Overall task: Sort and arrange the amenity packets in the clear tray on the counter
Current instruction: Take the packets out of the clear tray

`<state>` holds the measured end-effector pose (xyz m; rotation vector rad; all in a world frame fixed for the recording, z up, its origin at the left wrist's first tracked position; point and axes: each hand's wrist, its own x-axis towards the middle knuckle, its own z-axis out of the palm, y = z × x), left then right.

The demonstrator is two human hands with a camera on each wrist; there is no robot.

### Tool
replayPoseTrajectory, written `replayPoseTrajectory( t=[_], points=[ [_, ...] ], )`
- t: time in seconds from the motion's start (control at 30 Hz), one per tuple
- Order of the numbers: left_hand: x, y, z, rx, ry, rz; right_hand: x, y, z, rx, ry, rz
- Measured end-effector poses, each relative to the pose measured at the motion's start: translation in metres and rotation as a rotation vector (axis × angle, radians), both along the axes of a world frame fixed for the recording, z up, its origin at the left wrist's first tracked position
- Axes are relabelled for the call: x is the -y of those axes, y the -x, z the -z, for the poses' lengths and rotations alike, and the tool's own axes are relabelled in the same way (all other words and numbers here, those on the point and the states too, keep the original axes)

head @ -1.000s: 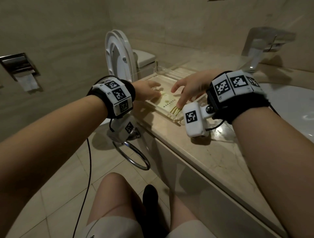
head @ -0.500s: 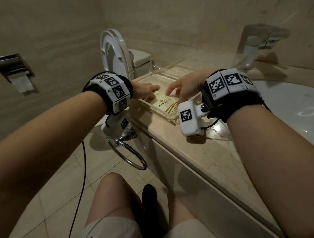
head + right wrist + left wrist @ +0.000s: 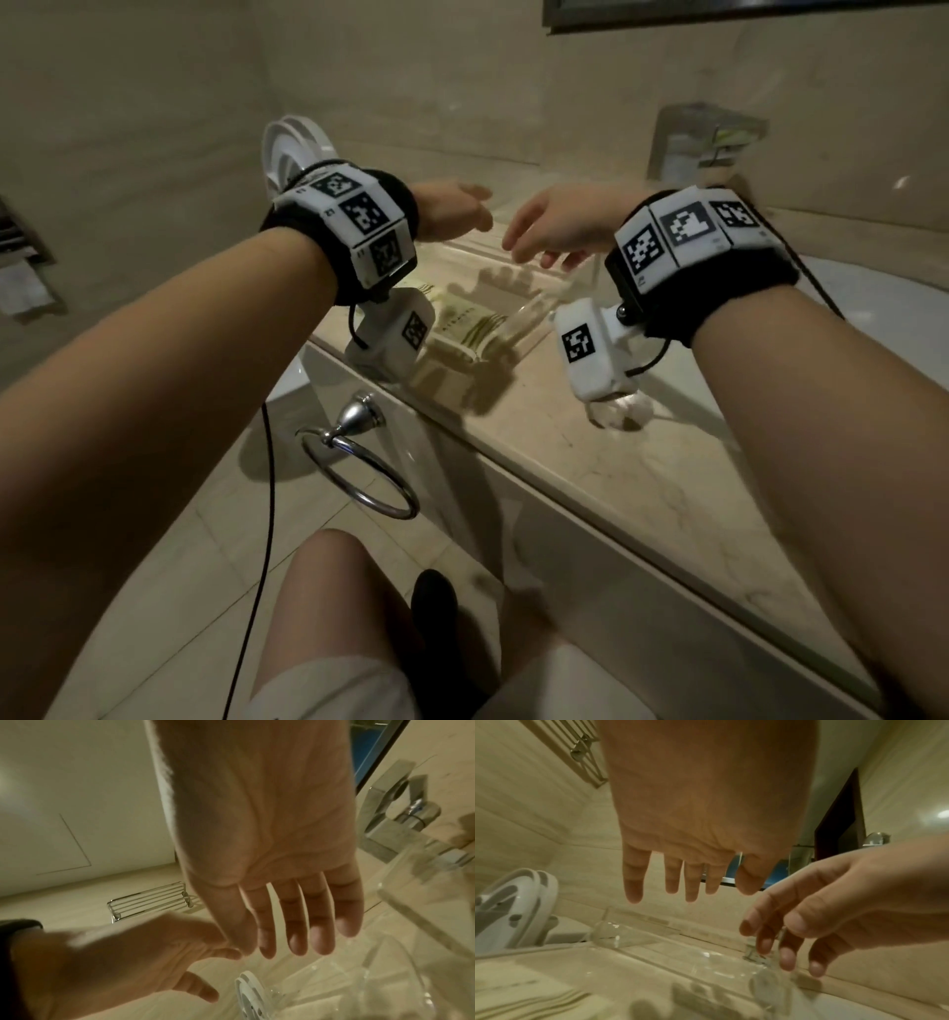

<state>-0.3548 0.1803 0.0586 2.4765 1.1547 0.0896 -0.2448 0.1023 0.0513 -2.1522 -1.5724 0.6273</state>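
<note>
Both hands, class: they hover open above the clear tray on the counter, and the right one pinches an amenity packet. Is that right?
Not quite. The right hand pinches nothing; the right wrist view shows its fingers straight and bare. The left hand hovers open too, above the clear tray, where the packets lie.

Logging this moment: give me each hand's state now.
Left hand: open, holding nothing.
Right hand: open, holding nothing.

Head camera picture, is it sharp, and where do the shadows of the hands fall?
Head view: dim and motion-blurred; finger shadows fall into the clear tray, partly over the packets. Left wrist view: left hand fairly sharp, tray blurred. Right wrist view: right hand soft, glare on the tray.
</note>
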Motion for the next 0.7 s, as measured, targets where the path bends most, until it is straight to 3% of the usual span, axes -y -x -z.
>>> replayPoseTrajectory(
  t=[0.33,0.7],
  points=[
    [0.046,-0.040,-0.017,0.089,-0.044,0.091,0.051,-0.023,-0.024,0.035,-0.021,0.190],
    [0.095,-0.080,-0.023,0.157,-0.102,0.242,0.116,-0.057,-0.025,0.109,0.039,0.365]
  ],
)
